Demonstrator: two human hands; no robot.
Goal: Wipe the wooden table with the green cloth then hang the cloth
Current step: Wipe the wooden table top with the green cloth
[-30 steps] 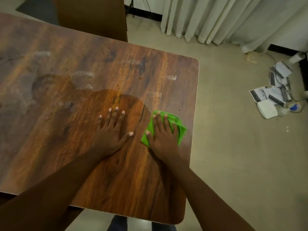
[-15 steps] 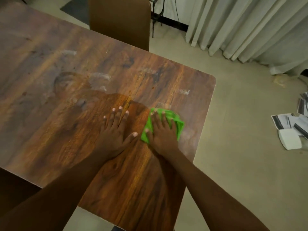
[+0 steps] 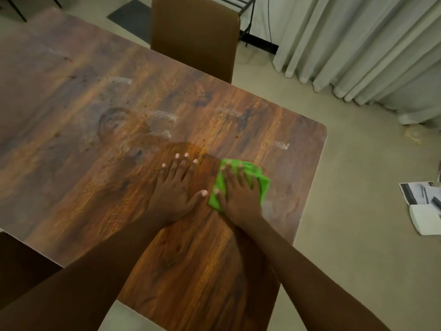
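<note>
The wooden table (image 3: 71, 120) fills the left and middle of the view, with pale smears and small specks on its far half. A bunched green cloth (image 3: 261, 180) lies near the table's right edge. My right hand (image 3: 238, 194) presses flat on top of the cloth, fingers spread, covering most of it. My left hand (image 3: 177, 187) rests flat on the bare wood just left of the cloth, fingers apart, holding nothing. The wood around both hands looks darker and cleaner than the far part.
A brown chair back (image 3: 194, 32) stands against the table's far edge. Grey curtains (image 3: 358, 44) hang at the back right above a beige floor. Papers and a white box (image 3: 422, 206) lie on the floor at the right. A dark rack (image 3: 238, 10) stands behind the chair.
My head has tilted up, so more of the chair and curtains shows. Both hands have slid slightly farther across the table, the right one still pressing the cloth.
</note>
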